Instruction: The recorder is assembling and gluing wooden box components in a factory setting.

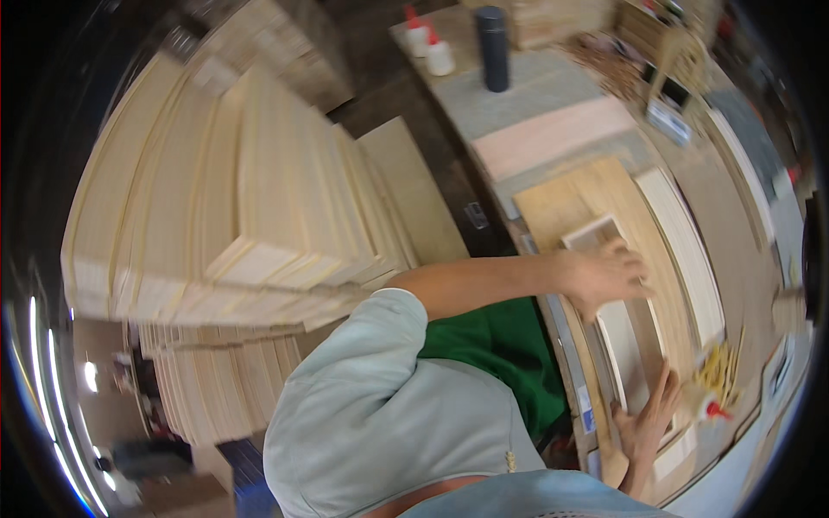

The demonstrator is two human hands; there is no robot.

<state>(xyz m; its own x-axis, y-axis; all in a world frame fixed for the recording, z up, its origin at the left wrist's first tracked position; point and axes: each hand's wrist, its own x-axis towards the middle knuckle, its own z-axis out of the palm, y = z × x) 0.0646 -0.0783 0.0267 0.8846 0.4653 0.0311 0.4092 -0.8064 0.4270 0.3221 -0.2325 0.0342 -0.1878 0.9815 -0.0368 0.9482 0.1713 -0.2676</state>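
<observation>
A shallow, narrow wooden box (pixel 615 345) with pale walls lies on a flat light-brown board (pixel 561 203) on the workbench. My left hand (pixel 604 274) reaches across the box toward its far end, fingers spread and slightly blurred. At the near end is my right hand (pixel 646 423), its thumb apart from the stretched fingers, against the box. Neither hand is closed around anything. The left palm hides part of the box. Beside the right hand lies a glue bottle (pixel 701 404) with a red tip.
Tall stacks of pale wooden panels (pixel 294 181) stand at my left. On the bench are a dark cylindrical flask (pixel 493 50), a white red-tipped bottle (pixel 439 57), a long pale wooden strip (pixel 686 250) and yellow bands (pixel 715 367). Green cloth (pixel 501 358) hangs by the bench edge.
</observation>
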